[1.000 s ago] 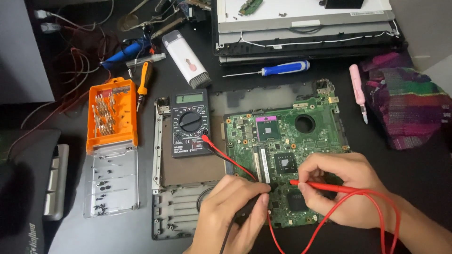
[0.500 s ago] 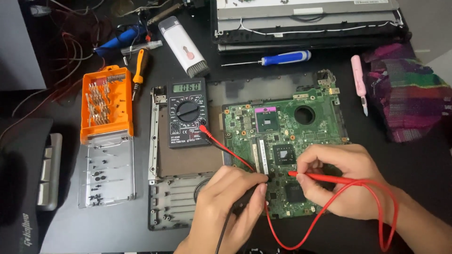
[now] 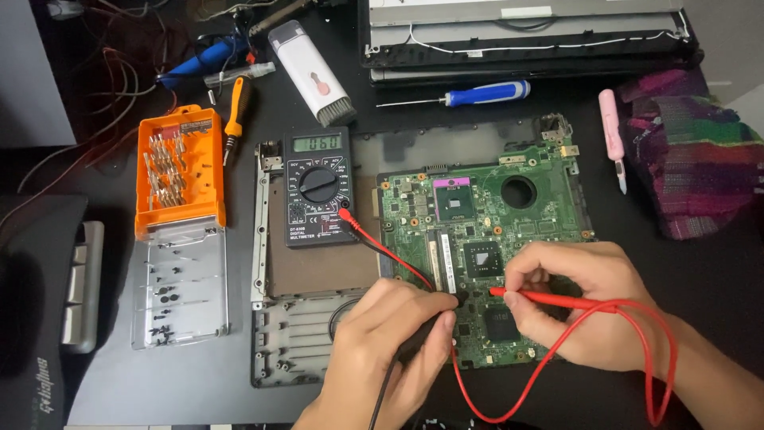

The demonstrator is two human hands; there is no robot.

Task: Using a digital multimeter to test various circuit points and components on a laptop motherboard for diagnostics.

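A green laptop circuit board [image 3: 493, 199] lies on a dark metal chassis on the black table. My left hand [image 3: 390, 342] grips a black test probe [image 3: 430, 326], its tip pressed on the board's lower middle. My right hand [image 3: 589, 302] pinches a red test probe [image 3: 549, 300], whose tip touches the board just right of the black one. Their leads run to a black digital multimeter [image 3: 320, 188] left of the board, its display lit. The red lead [image 3: 573, 374] loops under my right wrist.
An orange screwdriver-bit case [image 3: 177, 163] with an open clear lid holding screws [image 3: 179, 283] sits left. A blue-handled screwdriver [image 3: 477, 94], a white cleaning brush [image 3: 310, 72], a pink tool [image 3: 611, 135], a colourful cloth [image 3: 692, 159] and a dismantled laptop lid [image 3: 525, 36] lie behind.
The view has shifted slightly, so everything sits a little lower left in frame. Both hands stay on the board with the probes nearly still.
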